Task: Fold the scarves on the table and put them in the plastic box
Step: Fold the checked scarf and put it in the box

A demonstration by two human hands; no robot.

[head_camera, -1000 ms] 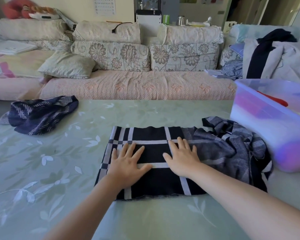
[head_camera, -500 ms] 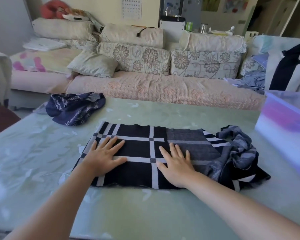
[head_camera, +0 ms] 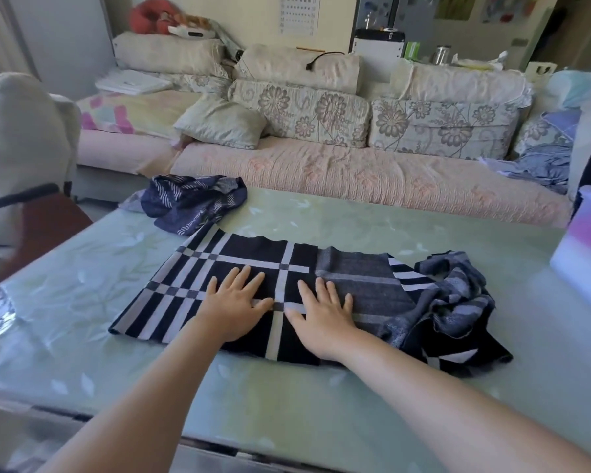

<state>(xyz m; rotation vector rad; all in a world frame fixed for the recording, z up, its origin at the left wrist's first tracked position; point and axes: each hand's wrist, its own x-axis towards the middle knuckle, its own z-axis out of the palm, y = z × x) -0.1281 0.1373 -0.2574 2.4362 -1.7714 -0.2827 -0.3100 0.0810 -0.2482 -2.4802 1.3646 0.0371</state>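
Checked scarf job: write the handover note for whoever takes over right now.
Left hand and right hand: both open, flat on the checked scarf.
Checked scarf: left part spread smooth on the table, right end bunched.
Navy patterned scarf: crumpled at the table's far left.
Plastic box: right edge of the table, inside out of view.
Done: smoothing begun. Left: fold both scarves, box them.

I am seeing the bare left forearm (head_camera: 144,404) showing from 7 o'clock and the bare right forearm (head_camera: 458,397) from 5 o'clock, both uncovered to the frame edge, ending in the bare left hand (head_camera: 234,307) and right hand (head_camera: 325,319).
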